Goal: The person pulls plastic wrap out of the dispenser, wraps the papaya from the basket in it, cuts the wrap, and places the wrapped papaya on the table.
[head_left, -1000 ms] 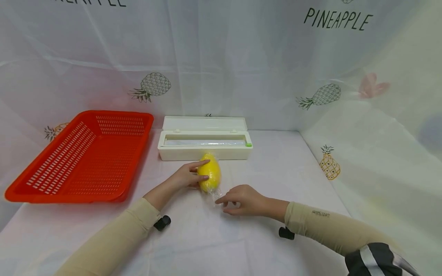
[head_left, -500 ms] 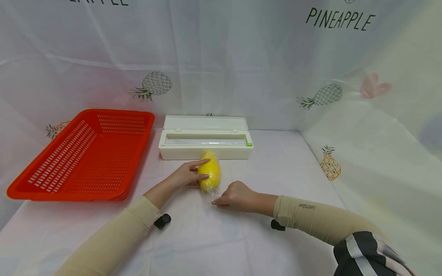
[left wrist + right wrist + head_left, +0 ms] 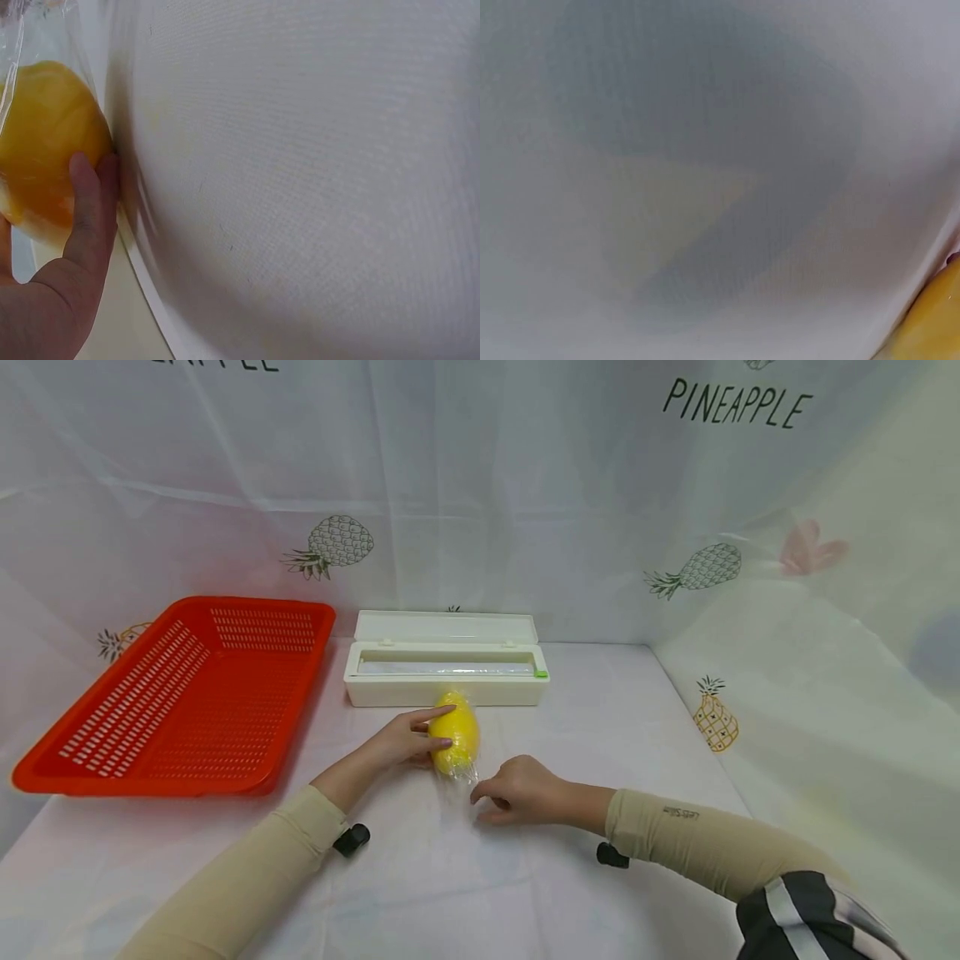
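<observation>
1. Left hand [image 3: 401,739] grips the yellow fruit [image 3: 463,735] from 9 o'clock; right hand [image 3: 525,792], at 5 o'clock, has bent fingers beside the clear film [image 3: 459,774], pinching or not I cannot tell.
2. White cloth [image 3: 615,727] spreads toward 3 o'clock, up to the curtain [image 3: 825,735]. A box [image 3: 405,693] sits just beyond, at 12; a red basket [image 3: 142,783], 9.
3. The right wrist view crops the fruit.
4. Fruit: egg-shaped, glossy, film bunched at 6.

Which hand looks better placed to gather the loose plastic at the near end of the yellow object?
Probably the right hand: it is beside the loose plastic, while the left hand is occupied gripping the yellow object.
</observation>
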`<state>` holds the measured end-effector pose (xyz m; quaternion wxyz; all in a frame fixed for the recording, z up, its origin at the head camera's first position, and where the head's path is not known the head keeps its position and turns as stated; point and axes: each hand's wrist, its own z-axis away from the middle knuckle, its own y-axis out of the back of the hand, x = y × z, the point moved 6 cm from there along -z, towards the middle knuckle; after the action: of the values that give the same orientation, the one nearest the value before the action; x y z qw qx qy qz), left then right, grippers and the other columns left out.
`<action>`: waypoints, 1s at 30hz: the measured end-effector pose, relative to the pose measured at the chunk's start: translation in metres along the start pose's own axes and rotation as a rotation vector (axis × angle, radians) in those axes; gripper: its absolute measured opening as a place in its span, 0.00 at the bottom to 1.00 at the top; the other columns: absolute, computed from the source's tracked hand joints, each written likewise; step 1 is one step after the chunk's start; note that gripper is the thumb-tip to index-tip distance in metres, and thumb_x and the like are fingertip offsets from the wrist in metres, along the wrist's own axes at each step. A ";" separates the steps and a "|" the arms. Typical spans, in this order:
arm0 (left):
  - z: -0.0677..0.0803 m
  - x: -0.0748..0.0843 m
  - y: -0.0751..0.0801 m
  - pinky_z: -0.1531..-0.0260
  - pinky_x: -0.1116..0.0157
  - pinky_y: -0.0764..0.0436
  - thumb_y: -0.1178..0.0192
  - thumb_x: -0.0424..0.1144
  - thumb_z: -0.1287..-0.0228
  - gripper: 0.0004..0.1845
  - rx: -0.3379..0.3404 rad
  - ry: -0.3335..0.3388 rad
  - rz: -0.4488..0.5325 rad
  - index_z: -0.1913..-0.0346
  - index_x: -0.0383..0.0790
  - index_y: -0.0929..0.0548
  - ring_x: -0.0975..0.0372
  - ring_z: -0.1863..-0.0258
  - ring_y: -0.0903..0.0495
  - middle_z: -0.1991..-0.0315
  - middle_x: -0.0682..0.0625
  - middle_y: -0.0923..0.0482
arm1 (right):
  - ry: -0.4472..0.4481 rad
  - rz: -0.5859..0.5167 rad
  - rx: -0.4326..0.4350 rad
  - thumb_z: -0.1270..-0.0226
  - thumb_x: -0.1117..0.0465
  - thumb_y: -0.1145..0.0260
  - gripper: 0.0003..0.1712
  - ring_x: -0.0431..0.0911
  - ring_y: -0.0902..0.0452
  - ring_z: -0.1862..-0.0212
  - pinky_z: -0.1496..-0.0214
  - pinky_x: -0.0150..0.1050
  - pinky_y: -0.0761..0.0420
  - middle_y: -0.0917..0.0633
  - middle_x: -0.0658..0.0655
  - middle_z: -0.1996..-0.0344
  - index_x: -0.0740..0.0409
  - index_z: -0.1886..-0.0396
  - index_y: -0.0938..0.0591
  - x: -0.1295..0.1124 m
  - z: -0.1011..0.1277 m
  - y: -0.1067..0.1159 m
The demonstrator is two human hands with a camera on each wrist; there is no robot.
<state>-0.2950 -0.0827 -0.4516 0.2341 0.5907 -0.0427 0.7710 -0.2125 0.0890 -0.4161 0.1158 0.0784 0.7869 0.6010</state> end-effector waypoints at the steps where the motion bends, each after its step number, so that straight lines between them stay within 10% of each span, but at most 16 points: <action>1: 0.000 0.000 0.000 0.63 0.60 0.16 0.31 0.38 0.40 0.35 -0.002 0.000 -0.001 0.30 0.55 0.29 0.55 0.66 0.20 0.39 0.32 0.32 | 0.008 0.021 -0.004 0.43 0.56 0.25 0.10 0.33 0.39 0.84 0.78 0.20 0.41 0.26 0.40 0.87 0.48 0.61 0.14 -0.001 -0.001 -0.001; 7: 0.001 0.002 0.000 0.63 0.60 0.16 0.32 0.37 0.39 0.34 -0.008 -0.007 0.006 0.30 0.54 0.30 0.56 0.67 0.21 0.39 0.31 0.33 | 0.018 0.019 -0.017 0.43 0.58 0.25 0.08 0.31 0.25 0.77 0.73 0.18 0.33 0.13 0.40 0.75 0.47 0.62 0.10 -0.003 -0.003 -0.003; 13: -0.001 -0.003 0.002 0.62 0.60 0.16 0.32 0.36 0.39 0.34 -0.006 0.003 0.034 0.30 0.56 0.29 0.55 0.64 0.20 0.37 0.32 0.34 | -0.008 -0.117 0.126 0.44 0.60 0.25 0.05 0.33 0.36 0.79 0.74 0.19 0.37 0.19 0.41 0.80 0.51 0.68 0.12 -0.001 0.007 0.004; 21: 0.000 -0.003 0.003 0.61 0.60 0.16 0.32 0.37 0.39 0.34 -0.012 0.017 0.037 0.30 0.58 0.29 0.54 0.63 0.20 0.37 0.32 0.34 | -0.122 -0.022 0.213 0.54 0.43 0.20 0.33 0.40 0.30 0.64 0.59 0.31 0.28 0.21 0.49 0.65 0.54 0.53 0.22 0.004 0.011 0.013; 30: 0.000 -0.002 0.005 0.58 0.59 0.16 0.32 0.38 0.39 0.34 -0.031 0.013 0.023 0.30 0.57 0.30 0.52 0.60 0.19 0.36 0.33 0.34 | 0.076 0.138 0.305 0.53 0.49 0.19 0.30 0.50 0.26 0.49 0.42 0.46 0.28 0.21 0.55 0.51 0.51 0.48 0.14 0.002 0.002 0.009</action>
<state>-0.2963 -0.0874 -0.4523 0.2346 0.5815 -0.0597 0.7767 -0.2141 0.0934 -0.4079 0.0312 0.1263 0.8654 0.4838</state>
